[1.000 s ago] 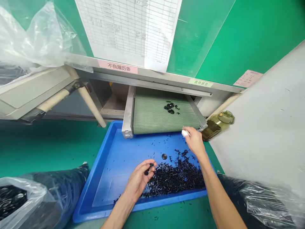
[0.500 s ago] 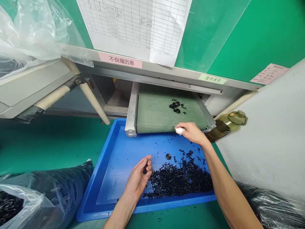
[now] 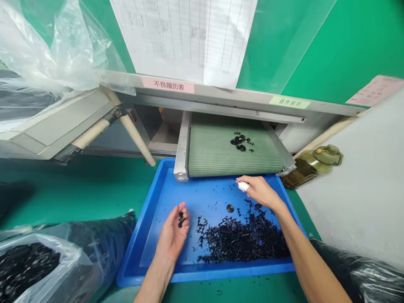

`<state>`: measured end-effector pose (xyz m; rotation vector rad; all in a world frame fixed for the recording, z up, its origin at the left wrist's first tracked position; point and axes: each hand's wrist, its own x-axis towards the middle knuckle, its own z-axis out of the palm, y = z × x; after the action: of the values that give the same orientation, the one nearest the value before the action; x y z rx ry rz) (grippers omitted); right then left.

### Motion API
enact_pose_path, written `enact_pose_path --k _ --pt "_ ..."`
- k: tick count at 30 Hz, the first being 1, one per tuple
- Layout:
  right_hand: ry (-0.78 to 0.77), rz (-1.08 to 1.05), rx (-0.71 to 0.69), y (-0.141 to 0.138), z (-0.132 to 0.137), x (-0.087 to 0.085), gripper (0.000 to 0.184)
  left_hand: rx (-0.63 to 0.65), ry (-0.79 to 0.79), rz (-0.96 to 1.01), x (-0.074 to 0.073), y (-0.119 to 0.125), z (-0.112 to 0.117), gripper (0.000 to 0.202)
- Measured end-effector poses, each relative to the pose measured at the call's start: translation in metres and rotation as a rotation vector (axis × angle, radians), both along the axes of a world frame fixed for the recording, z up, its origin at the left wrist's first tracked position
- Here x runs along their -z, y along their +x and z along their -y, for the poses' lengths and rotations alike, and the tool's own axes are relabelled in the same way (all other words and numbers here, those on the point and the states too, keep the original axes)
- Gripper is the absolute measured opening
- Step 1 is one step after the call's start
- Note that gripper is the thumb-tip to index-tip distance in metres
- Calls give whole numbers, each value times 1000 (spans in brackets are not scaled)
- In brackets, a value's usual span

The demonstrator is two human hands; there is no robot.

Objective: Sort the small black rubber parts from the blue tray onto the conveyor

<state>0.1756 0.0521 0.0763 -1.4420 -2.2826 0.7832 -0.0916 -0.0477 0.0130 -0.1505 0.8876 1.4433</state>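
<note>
My left hand (image 3: 174, 229) is palm up above the left part of a blue tray (image 3: 154, 227), its fingers curled around a few small black plastic parts (image 3: 181, 219). My right hand (image 3: 260, 190) is pinched over the tray, just off the front edge of a green conveyor belt (image 3: 217, 158). White wrapping (image 3: 243, 186) covers one of its fingertips. A thin pale edge shows at the pinch, too small to name. A loose cluster of round black parts (image 3: 239, 141) and small scraps lies on the belt.
A heap of black scraps (image 3: 243, 237) and one round black part (image 3: 230, 208) lie in the tray. Plastic bags of black pieces (image 3: 28, 265) stand at left and right. An olive bottle (image 3: 315, 162) is beside the belt. A metal bar (image 3: 221, 110) crosses above.
My left hand has moved left, away from the heap, and opened a little, showing more black parts. My right hand has drawn back from the belt edge toward me. The view has shifted slightly.
</note>
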Motion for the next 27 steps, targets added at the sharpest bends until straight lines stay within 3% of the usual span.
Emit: enact_pose_path --k 4,9,14,18,22,25,27 --pt "175 -20 159 7 -15 -9 26 65 -19 -14 0 6 -1 16" --pt "343 146 401 24 -73 -36 33 171 31 -50 6 11 0 17" --pt "297 242 391 19 -135 -47 38 181 4 -104 8 11 2 16" --pt "182 309 291 18 -165 -53 32 171 -17 -101 11 9 1 15" --pt "200 310 254 22 -151 -67 30 203 8 -149 6 12 1 16" --pt "250 247 157 8 -103 -72 34 306 106 -240 -11 25 -2 25" --pt "243 99 -34 -10 -60 -69 31 410 225 -295 -26 37 -8 30"
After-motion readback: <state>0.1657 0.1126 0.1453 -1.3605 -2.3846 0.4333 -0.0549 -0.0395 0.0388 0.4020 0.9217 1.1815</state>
